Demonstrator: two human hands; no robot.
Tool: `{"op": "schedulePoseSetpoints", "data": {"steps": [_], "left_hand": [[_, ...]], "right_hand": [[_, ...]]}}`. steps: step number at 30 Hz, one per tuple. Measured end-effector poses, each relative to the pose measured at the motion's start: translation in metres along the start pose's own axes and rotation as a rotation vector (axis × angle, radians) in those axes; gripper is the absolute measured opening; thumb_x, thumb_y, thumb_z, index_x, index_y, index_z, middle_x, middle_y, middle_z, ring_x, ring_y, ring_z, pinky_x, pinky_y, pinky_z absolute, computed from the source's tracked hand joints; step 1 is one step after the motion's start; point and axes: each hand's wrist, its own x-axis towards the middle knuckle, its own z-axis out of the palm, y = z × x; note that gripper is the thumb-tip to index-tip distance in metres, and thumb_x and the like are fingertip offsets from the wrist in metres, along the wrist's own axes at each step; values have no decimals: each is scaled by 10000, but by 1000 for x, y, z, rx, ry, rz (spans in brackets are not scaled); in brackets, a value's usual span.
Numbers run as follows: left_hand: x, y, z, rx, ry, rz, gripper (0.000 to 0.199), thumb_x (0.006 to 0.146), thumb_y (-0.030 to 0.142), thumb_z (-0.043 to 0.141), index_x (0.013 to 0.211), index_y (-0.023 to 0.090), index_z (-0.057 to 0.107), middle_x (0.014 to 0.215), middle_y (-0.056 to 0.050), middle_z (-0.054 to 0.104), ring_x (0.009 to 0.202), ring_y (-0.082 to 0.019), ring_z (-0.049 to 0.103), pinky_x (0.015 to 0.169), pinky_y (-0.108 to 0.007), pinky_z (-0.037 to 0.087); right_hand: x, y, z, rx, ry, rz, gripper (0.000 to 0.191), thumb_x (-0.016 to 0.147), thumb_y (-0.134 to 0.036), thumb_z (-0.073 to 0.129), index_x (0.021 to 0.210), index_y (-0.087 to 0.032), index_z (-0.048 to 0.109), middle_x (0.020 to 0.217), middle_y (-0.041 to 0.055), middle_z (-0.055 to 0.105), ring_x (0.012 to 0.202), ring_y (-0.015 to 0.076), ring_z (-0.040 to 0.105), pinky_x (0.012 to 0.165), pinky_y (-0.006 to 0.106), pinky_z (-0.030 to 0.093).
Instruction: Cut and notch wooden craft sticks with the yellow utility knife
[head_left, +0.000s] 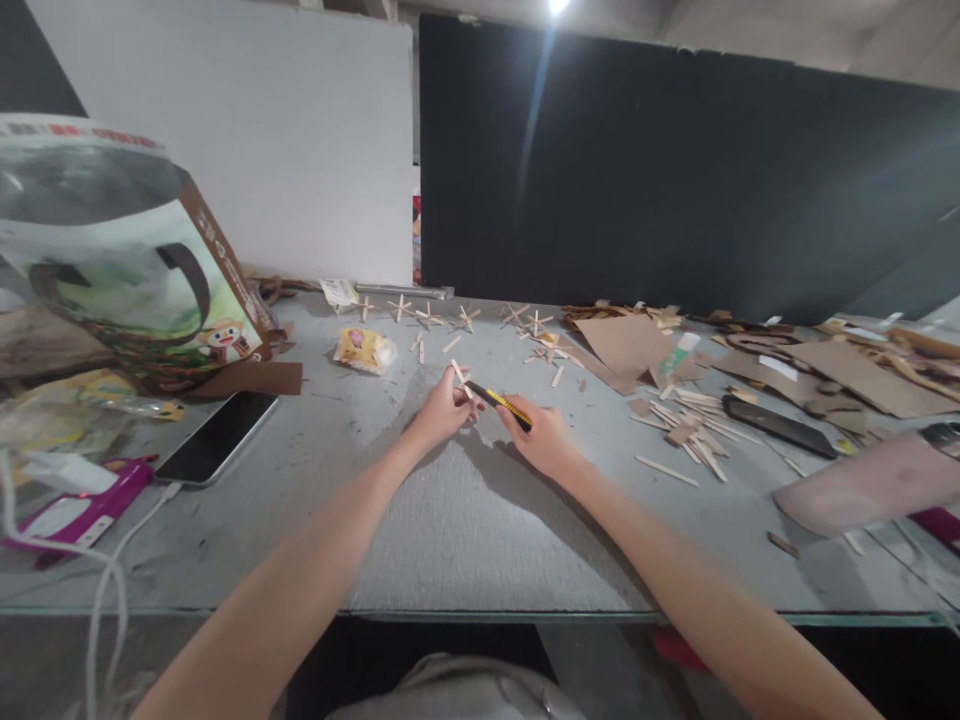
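Note:
Over the middle of the grey table [420,540], my left hand [442,408] pinches a pale wooden stick [458,374] that points up and to the left. My right hand [541,432] is closed around a yellow and black utility knife [506,402]. The knife's front end meets the stick beside my left fingertips; whether the blade touches the wood is too small to tell. Several star shapes of crossed sticks [427,316] stand in a row behind my hands, with short loose stick pieces [451,344] in front of them.
Loose sticks [694,430], cardboard pieces [622,348], a dark flat object [780,425] and a pink bottle [862,480] lie at right. At left are a phone [217,438], a purple power strip [90,510] with white cables and a large printed container [127,260]. A yellow packet [364,350] lies behind my left hand.

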Motion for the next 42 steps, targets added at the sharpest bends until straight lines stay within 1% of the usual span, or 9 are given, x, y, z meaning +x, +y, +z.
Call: {"op": "schedulePoseSetpoints", "data": {"steps": [5, 10, 13, 19, 22, 25, 30, 36, 42], "left_hand": [[1, 3, 0, 45, 8, -16, 512, 876, 137, 701, 1317, 157, 444, 741, -3, 716, 568, -153, 665, 613, -268, 501], [2, 2, 1, 67, 28, -12, 449, 874, 106, 655, 1273, 180, 462, 714, 23, 698, 573, -146, 648, 609, -258, 474], [0, 5, -1, 132, 40, -6, 449, 857, 63, 594, 1276, 194, 503, 711, 29, 692, 581, -143, 636, 617, -258, 463], [-1, 13, -3, 172, 48, 21, 405, 840, 67, 605, 1209, 232, 574, 677, 46, 666, 569, -127, 593, 602, -240, 430], [0, 15, -1, 47, 40, -22, 398, 866, 95, 597, 1245, 194, 527, 678, 38, 666, 577, -136, 610, 621, -254, 454], [0, 16, -2, 105, 20, 13, 391, 860, 97, 602, 1230, 211, 545, 692, 35, 670, 573, -134, 597, 609, -254, 435], [-2, 17, -3, 99, 31, 23, 405, 850, 101, 601, 1235, 213, 538, 673, 39, 661, 564, -141, 601, 605, -253, 432], [-3, 19, -5, 209, 12, 31, 369, 844, 87, 613, 1182, 233, 585, 654, 39, 645, 560, -135, 592, 608, -251, 426], [0, 19, 1, -23, -12, -39, 429, 867, 186, 695, 1250, 211, 502, 658, 52, 650, 544, -144, 625, 603, -259, 463]], "right_hand": [[-5, -15, -10, -10, -111, 20, 594, 1076, -378, 441, 1655, -245, 410, 899, 78, 813, 645, 227, 736, 747, 329, 557], [-6, -15, -4, -23, -134, -86, 535, 1094, -271, 368, 1614, -275, 491, 865, 13, 808, 633, 164, 728, 1135, 483, 473], [-7, -14, 0, -60, -135, -88, 550, 1095, -254, 364, 1632, -238, 477, 854, 30, 813, 663, 175, 746, 1218, 508, 393], [-8, -21, 0, -67, -145, -62, 565, 1087, -248, 378, 1646, -260, 458, 973, 54, 836, 702, 191, 762, 1233, 503, 371], [-7, -24, 0, -79, -128, -64, 571, 1078, -235, 397, 1644, -221, 465, 893, 59, 825, 683, 189, 752, 1195, 493, 410], [-7, -26, 0, -80, -113, -72, 572, 1075, -222, 396, 1642, -195, 467, 772, 36, 790, 614, 173, 716, 1181, 475, 418], [-8, -28, 1, -80, -99, -64, 564, 1070, -230, 403, 1626, -213, 493, 780, 39, 788, 603, 171, 697, 1106, 444, 485], [-9, -27, 4, -87, -80, -65, 577, 1058, -207, 413, 1629, -227, 491, 763, 12, 781, 595, 169, 702, 1232, 488, 369], [-8, -30, 5, -129, -94, -66, 611, 1038, -183, 411, 1646, -212, 459, 766, 17, 792, 616, 180, 717, 1245, 518, 338]]}}
